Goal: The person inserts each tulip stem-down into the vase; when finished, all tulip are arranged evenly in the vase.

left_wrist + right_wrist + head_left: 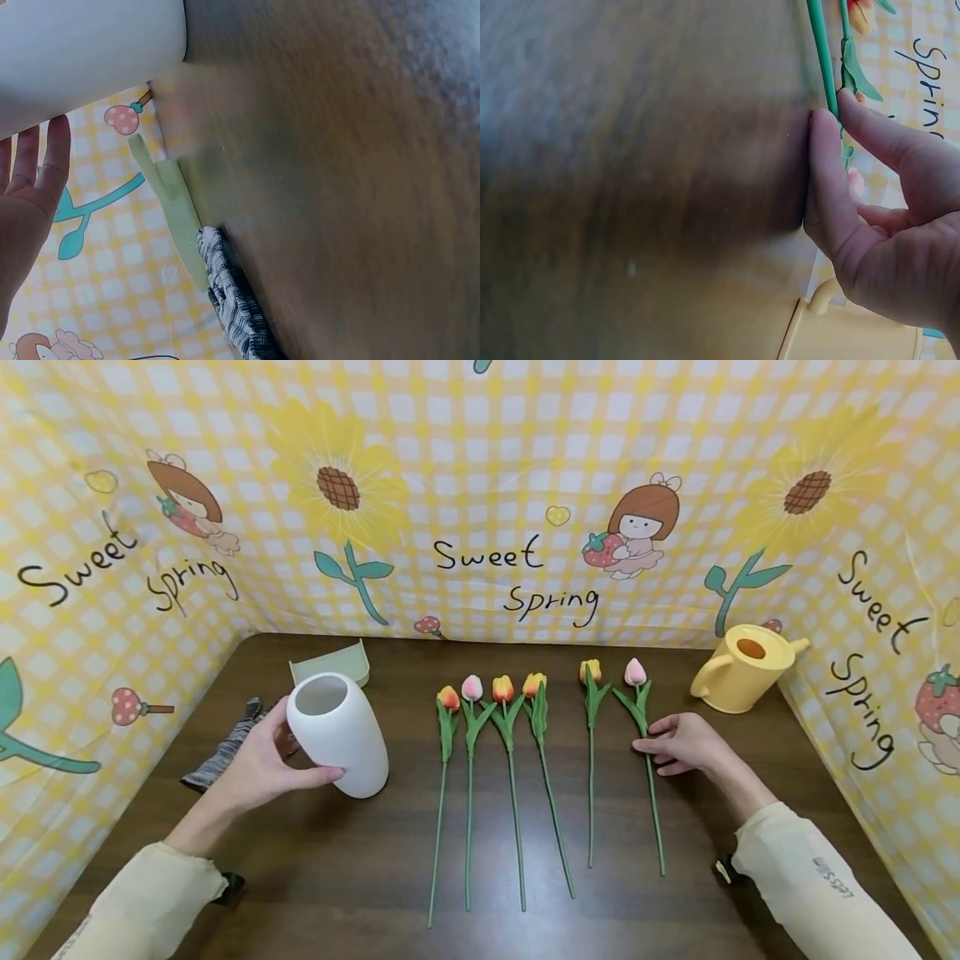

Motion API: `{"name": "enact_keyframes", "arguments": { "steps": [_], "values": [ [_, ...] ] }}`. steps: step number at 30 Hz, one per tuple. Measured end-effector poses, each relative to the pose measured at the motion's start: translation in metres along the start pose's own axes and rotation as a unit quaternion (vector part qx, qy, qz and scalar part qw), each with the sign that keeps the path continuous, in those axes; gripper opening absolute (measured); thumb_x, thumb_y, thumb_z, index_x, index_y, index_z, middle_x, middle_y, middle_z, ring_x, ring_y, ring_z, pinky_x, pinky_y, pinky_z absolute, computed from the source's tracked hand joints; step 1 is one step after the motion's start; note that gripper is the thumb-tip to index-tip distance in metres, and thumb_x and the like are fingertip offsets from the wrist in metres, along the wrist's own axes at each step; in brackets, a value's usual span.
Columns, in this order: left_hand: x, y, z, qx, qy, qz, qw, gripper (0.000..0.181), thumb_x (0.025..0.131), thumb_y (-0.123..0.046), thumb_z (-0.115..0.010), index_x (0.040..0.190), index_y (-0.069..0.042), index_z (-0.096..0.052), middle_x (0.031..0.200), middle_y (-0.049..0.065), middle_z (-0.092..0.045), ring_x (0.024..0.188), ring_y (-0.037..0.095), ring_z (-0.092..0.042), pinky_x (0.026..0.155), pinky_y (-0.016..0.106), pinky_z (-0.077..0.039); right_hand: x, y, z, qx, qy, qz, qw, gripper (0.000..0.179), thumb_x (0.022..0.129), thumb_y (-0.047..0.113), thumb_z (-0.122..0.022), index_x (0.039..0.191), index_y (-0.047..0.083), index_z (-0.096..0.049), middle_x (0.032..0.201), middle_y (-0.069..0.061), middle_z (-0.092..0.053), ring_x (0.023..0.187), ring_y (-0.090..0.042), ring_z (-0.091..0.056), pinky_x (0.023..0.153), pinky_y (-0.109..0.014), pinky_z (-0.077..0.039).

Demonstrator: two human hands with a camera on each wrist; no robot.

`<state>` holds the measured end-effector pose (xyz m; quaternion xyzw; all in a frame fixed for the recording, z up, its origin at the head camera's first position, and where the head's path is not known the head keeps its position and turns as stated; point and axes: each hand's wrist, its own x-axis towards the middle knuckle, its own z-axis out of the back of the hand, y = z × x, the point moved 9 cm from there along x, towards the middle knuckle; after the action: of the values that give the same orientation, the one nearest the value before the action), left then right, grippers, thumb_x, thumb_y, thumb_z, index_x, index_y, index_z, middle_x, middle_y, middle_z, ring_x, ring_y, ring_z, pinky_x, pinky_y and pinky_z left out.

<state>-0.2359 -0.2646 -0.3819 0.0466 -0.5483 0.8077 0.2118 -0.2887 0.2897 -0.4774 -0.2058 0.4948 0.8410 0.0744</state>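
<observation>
My left hand (258, 756) grips a white vase (348, 747) round its side, thumb toward me and fingers behind. The vase tilts to the left with its mouth up; whether its base touches the table I cannot tell. On the right, my right hand (682, 743) pinches the green stem of a pink artificial tulip (635, 673) just under its leaves. In the right wrist view, thumb and finger meet at that stem (823, 60). Left of it lies a yellow-orange tulip (590, 672). Further left, several more tulips (502, 689) lie side by side, blooms away from me.
A yellow watering can (742, 672) stands at the back right. Behind the vase is a pale green tray-like piece (352, 664). Grey knitted cloth (225, 752) lies by my left forearm. Checked yellow fabric (480, 485) walls the dark wooden table (360, 877) at the back and sides.
</observation>
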Motion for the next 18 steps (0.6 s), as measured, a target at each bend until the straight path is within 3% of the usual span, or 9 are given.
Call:
{"name": "enact_keyframes", "arguments": {
  "steps": [18],
  "values": [
    [0.0008,0.0025,-0.0002,0.003,0.008,-0.004,1.0,0.1,0.062,0.013,-0.091,0.147,-0.01,-0.044,0.131,0.008,-0.058,0.11,0.015,-0.064,0.089,0.021,-0.055,0.0006,-0.0029,0.0002,0.004,-0.017,-0.01,0.9998,0.056,0.088,0.02,-0.082,0.124,-0.012,-0.053,0.087,-0.008,-0.067,0.073,-0.017,-0.067,0.063,-0.037,-0.063]
  ]
}}
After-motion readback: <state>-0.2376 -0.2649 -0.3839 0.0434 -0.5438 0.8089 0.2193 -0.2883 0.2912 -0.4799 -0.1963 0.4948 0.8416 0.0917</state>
